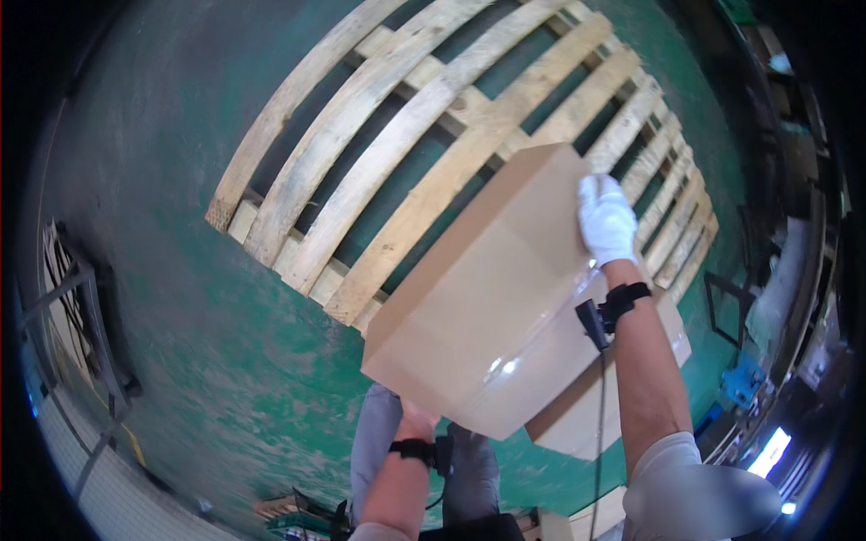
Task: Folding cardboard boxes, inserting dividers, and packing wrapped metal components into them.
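Cardboard box (pixel 487 298) in both hands (right hand (pixel 606 219) gloved) above wooden pallet (pixel 406 135)

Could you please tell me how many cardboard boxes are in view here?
2: the large cardboard box held up over the pallet, and a second box partly hidden beneath it, lower right. Others may be hidden.

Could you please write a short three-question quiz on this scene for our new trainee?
1. True or false: the right hand wears a white glove.
2. What lies on the green floor beyond the cardboard box? A) wooden pallet B) ladder C) tyre
3. Where is the left hand on the box?

Key: 1 true. 2 A. 3 Under its near bottom edge, mostly hidden.
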`<state>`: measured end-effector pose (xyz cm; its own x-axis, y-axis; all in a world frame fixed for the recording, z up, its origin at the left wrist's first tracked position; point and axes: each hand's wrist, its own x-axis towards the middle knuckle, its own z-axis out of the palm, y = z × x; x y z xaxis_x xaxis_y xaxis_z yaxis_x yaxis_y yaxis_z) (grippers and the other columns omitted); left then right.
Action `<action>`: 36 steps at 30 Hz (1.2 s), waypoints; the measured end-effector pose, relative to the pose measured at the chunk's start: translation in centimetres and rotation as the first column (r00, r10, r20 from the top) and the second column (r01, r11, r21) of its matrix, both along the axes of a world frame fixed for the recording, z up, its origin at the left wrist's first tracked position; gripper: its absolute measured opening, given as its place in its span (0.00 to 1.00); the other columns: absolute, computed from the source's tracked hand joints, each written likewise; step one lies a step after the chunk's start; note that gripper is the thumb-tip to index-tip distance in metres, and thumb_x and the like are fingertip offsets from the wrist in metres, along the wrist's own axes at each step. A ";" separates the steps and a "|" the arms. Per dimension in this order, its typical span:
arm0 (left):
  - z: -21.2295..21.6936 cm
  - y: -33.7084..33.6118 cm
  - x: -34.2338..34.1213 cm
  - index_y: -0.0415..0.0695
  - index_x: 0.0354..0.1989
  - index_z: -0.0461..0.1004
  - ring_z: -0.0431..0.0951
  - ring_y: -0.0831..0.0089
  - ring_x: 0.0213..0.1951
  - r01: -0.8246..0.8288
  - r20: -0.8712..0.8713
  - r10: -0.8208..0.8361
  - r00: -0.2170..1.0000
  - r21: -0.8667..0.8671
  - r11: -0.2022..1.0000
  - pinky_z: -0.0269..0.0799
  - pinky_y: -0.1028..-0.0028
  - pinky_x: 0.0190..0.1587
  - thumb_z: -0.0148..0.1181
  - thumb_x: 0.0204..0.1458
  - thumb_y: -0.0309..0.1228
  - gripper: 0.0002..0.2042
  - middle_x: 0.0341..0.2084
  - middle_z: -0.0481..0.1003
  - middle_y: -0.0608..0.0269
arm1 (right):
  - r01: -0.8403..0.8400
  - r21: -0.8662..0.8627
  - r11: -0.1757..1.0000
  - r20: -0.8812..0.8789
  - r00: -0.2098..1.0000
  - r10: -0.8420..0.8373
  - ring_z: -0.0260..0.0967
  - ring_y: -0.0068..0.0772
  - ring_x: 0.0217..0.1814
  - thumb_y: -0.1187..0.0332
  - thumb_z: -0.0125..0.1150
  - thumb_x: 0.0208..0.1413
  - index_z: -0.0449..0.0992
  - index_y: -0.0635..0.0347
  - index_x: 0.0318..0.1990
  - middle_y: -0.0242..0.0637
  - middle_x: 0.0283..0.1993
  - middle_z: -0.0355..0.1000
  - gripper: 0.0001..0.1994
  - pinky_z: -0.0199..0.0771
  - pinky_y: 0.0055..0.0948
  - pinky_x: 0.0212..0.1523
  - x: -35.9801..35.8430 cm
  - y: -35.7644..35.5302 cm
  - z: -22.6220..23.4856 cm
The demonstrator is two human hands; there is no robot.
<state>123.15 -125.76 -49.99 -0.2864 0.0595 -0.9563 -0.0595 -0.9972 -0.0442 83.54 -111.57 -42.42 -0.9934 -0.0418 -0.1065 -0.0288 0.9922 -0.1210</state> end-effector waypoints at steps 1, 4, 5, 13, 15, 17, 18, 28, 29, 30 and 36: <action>-0.1 -0.5 1.0 0.48 0.61 0.62 0.67 0.62 0.58 0.107 0.052 -0.103 0.993 -0.071 0.992 0.66 0.54 0.56 0.38 0.60 0.58 0.30 0.56 0.68 0.62 | -0.167 -0.082 0.982 -0.071 0.984 0.162 0.63 0.59 0.60 0.50 0.49 0.60 0.69 0.68 0.55 0.61 0.57 0.66 0.28 0.63 0.49 0.59 1.5 0.6 1.0; 2.7 -0.4 2.0 0.48 0.59 0.64 0.67 0.66 0.59 0.520 0.415 -0.467 0.781 -0.015 0.854 0.67 0.55 0.51 0.42 0.60 0.55 0.27 0.57 0.68 0.64 | -0.094 -0.035 0.995 0.024 0.995 0.095 0.44 0.56 0.74 0.54 0.51 0.60 0.59 0.68 0.64 0.57 0.70 0.50 0.31 0.42 0.57 0.70 11.8 6.3 3.7; 4.1 0.5 2.6 0.48 0.59 0.64 0.67 0.66 0.59 0.562 0.369 -0.534 0.761 0.037 0.827 0.67 0.55 0.51 0.42 0.60 0.55 0.27 0.57 0.68 0.64 | -0.018 0.066 0.998 0.043 0.999 0.015 0.43 0.55 0.74 0.53 0.51 0.60 0.58 0.68 0.64 0.55 0.71 0.48 0.31 0.41 0.55 0.70 16.3 9.1 4.7; 13.8 6.9 10.1 0.47 0.59 0.61 0.70 0.65 0.55 0.983 0.130 -0.980 0.152 0.085 0.164 0.65 0.53 0.47 0.48 0.60 0.49 0.24 0.55 0.70 0.59 | 0.848 0.380 0.369 0.283 0.273 -0.919 0.63 0.56 0.62 0.46 0.51 0.57 0.64 0.65 0.61 0.60 0.59 0.65 0.33 0.63 0.42 0.62 45.1 36.2 15.8; 14.2 8.0 9.8 0.46 0.61 0.60 0.69 0.63 0.56 0.982 0.190 -0.980 0.060 0.166 0.092 0.64 0.50 0.49 0.47 0.60 0.50 0.27 0.57 0.68 0.57 | 0.877 0.347 0.332 0.227 0.265 -0.937 0.63 0.58 0.62 0.46 0.50 0.58 0.64 0.63 0.61 0.59 0.59 0.65 0.32 0.64 0.43 0.60 44.8 39.9 16.7; 13.4 10.7 9.7 0.45 0.63 0.58 0.68 0.61 0.58 0.966 0.236 -0.971 -0.027 0.257 0.036 0.63 0.47 0.50 0.47 0.60 0.52 0.29 0.59 0.67 0.55 | 0.850 0.267 0.454 0.244 0.397 -0.885 0.60 0.54 0.65 0.50 0.48 0.61 0.62 0.61 0.63 0.56 0.62 0.63 0.29 0.61 0.40 0.63 43.2 46.4 14.7; 12.3 13.2 9.8 0.47 0.64 0.58 0.67 0.60 0.58 0.962 0.181 -0.984 -0.004 0.268 0.045 0.61 0.45 0.52 0.46 0.60 0.54 0.30 0.60 0.65 0.55 | 0.804 0.174 0.569 0.187 0.540 -0.821 0.60 0.56 0.64 0.49 0.48 0.61 0.62 0.62 0.63 0.56 0.62 0.63 0.29 0.61 0.41 0.63 42.6 51.8 12.7; 1.6 29.2 8.2 0.46 0.61 0.65 0.68 0.60 0.57 0.270 -0.091 -0.290 0.953 -0.191 0.944 0.61 0.53 0.58 0.35 0.58 0.63 0.35 0.56 0.69 0.56 | 0.696 -0.717 -0.044 0.588 0.569 -0.574 0.64 0.37 0.61 0.49 0.52 0.61 0.69 0.57 0.57 0.39 0.58 0.68 0.25 0.62 0.35 0.62 19.6 57.4 -3.3; 0.6 28.7 8.6 0.46 0.61 0.65 0.68 0.60 0.57 0.257 -0.066 -0.275 0.959 -0.204 0.945 0.61 0.53 0.58 0.35 0.58 0.63 0.35 0.56 0.69 0.56 | 0.687 -0.709 -0.160 0.660 0.566 -0.495 0.66 0.31 0.55 0.50 0.55 0.60 0.72 0.54 0.51 0.33 0.52 0.71 0.20 0.65 0.34 0.58 19.5 57.1 -3.8; 0.4 28.9 8.6 0.45 0.58 0.67 0.70 0.60 0.54 0.244 -0.115 -0.263 0.958 -0.159 0.957 0.64 0.58 0.57 0.38 0.58 0.60 0.33 0.53 0.71 0.57 | 0.677 -0.701 -0.223 0.692 0.570 -0.443 0.68 0.31 0.53 0.50 0.54 0.61 0.73 0.55 0.50 0.33 0.50 0.72 0.20 0.67 0.33 0.57 19.4 57.7 -4.0; -0.5 30.2 10.1 0.42 0.54 0.70 0.75 0.61 0.48 0.148 -0.043 -0.154 0.987 -0.112 0.983 0.69 0.63 0.52 0.44 0.59 0.51 0.26 0.46 0.76 0.58 | 0.646 -0.691 -0.323 0.717 0.561 -0.413 0.70 0.31 0.46 0.53 0.56 0.59 0.74 0.55 0.43 0.32 0.43 0.73 0.16 0.70 0.32 0.52 19.6 60.5 -5.0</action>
